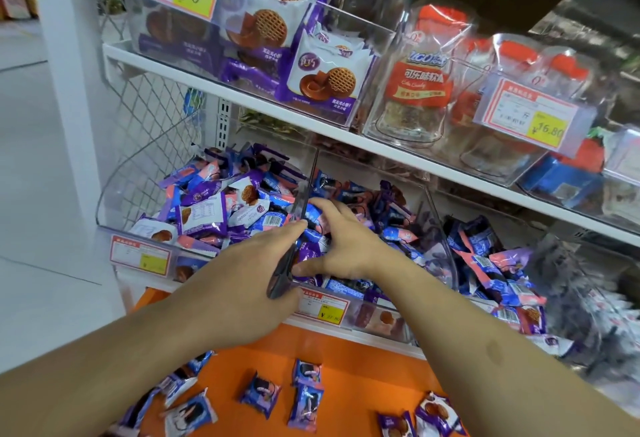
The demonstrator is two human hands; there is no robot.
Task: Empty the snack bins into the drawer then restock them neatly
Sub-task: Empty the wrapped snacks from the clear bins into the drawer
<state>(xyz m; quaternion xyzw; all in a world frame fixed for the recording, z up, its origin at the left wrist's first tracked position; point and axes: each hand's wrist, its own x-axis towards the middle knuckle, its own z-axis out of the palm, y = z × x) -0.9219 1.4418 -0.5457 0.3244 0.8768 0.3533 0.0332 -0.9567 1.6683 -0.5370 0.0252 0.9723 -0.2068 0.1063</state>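
Three clear snack bins stand side by side on the lower shelf, heaped with small blue, purple and pink snack packets. My right hand reaches into the middle bin; its spread fingers and thumb curl round a bunch of blue packets. My left hand lies with straight fingers against the dark wall between the left bin and the middle one. Below, the orange drawer holds several loose packets.
The right bin overflows with packets toward its front. The upper shelf carries clear bins of purple waffle-cookie bags and orange-topped candy bags with price tags. A white post and wire mesh close off the left side.
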